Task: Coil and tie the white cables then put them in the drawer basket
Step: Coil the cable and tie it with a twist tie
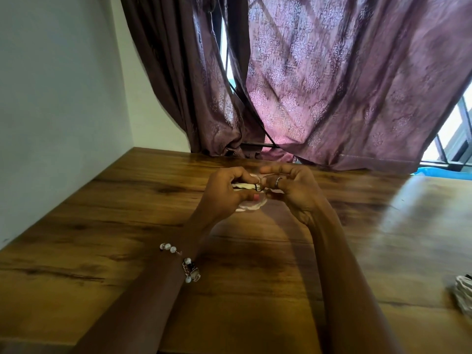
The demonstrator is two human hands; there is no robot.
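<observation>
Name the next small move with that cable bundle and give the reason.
Probably finish cinching the dark tie: both the left hand and right hand pinch the coiled white cable above the table, and the tie looks only partly wrapped round it.

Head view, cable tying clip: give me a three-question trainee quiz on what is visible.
1. True or false: both hands hold the coil above the table.
2. What dark item wraps the coil? A) a tie B) a clip C) a sock
3. Which wrist wears the bracelet?

Key:
1. True: the left hand and right hand pinch the white coil between them.
2. A: a thin dark tie crosses the bundle.
3. The left; the right hand carries a ring.
</observation>
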